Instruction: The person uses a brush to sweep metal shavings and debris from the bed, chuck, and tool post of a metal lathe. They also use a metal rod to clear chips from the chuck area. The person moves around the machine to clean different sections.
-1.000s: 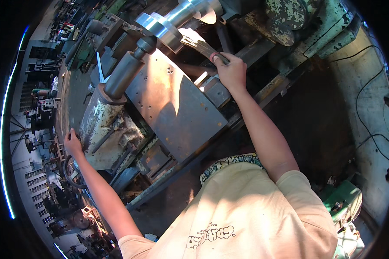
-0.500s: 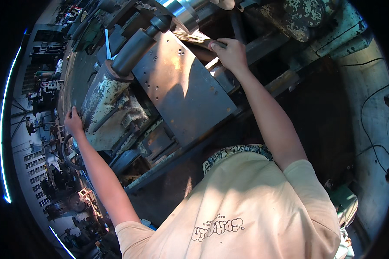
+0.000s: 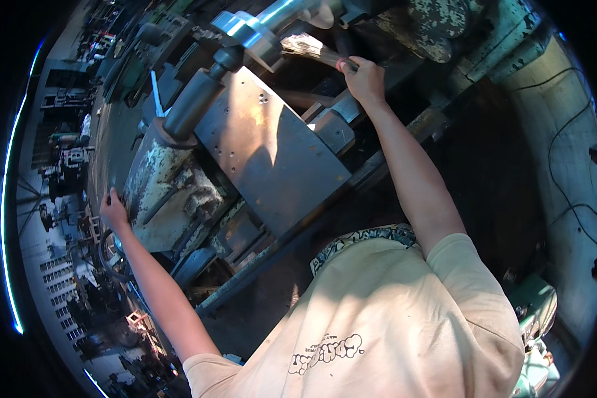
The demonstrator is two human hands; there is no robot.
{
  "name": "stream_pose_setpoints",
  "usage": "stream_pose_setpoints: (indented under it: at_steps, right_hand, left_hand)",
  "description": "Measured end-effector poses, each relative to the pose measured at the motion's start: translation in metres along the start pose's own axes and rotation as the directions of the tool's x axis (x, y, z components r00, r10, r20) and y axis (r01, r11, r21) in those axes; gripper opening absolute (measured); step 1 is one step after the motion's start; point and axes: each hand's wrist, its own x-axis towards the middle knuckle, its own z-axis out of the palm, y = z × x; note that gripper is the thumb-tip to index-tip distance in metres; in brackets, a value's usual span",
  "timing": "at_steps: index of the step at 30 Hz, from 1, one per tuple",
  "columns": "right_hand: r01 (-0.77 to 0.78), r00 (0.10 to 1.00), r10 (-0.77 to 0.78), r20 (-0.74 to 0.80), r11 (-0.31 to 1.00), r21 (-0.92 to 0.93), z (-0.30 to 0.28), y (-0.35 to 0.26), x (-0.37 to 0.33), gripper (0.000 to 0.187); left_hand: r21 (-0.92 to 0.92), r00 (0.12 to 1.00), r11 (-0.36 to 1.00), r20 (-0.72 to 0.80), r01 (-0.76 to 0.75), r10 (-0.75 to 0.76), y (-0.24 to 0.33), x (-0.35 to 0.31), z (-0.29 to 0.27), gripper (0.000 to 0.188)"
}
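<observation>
My right hand is closed round the reddish handle of a brush. Its pale bristles lie beside the shiny turned metal shaft of a lathe. Below the shaft is a flat steel plate with several small holes. The worn tailstock, its paint flaking, stands left of the plate. Its dark quill ends in a centre against the shaft. At the tailstock's left side my left hand has curled fingers. What they hold, if anything, is hidden. A dark round handwheel shows just below that hand.
Right of the plate is a grey metal block on the lathe bed. Worn green-and-grey machine parts stand at the far right. Black cables lie on the pale floor at right. Workshop machinery fills the left side.
My right hand has drawn the brush to the right, uncovering its bristles beside the shaft. My left hand stays beside the tailstock. The whole view has shifted slightly.
</observation>
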Motion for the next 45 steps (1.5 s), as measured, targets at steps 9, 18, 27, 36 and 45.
stream_pose_setpoints:
  at_steps: [9, 18, 27, 36, 45]
  right_hand:
    - [0.129, 0.969, -0.140, 0.204, 0.989, 0.067, 0.002, -0.010, -0.018, 0.031]
    - [0.093, 0.995, -0.094, -0.046, 0.996, -0.014, 0.002, 0.021, 0.005, 0.039]
    - [0.017, 0.974, -0.085, -0.211, 0.953, -0.303, -0.017, 0.054, 0.040, 0.043]
    - [0.137, 0.986, -0.099, 0.133, 0.940, -0.312, -0.002, 0.047, 0.058, 0.041]
    - [-0.154, 0.984, 0.162, 0.073, 0.982, -0.105, -0.015, 0.044, 0.055, 0.042]
  left_hand:
    - [0.012, 0.999, 1.000, 0.038, 0.015, -0.015, -0.002, 0.000, -0.002, 0.057]
    - [0.067, 0.998, 0.997, -0.047, -0.031, 0.034, -0.006, 0.001, 0.004, 0.054]
    - [-0.009, 1.000, 1.000, -0.010, 0.014, -0.015, 0.012, -0.009, -0.003, 0.046]
    - [-0.079, 0.997, 0.994, -0.023, 0.072, -0.074, 0.016, -0.017, -0.007, 0.045]
    - [-0.036, 0.997, 0.997, -0.034, 0.070, -0.072, 0.012, -0.015, -0.005, 0.048]
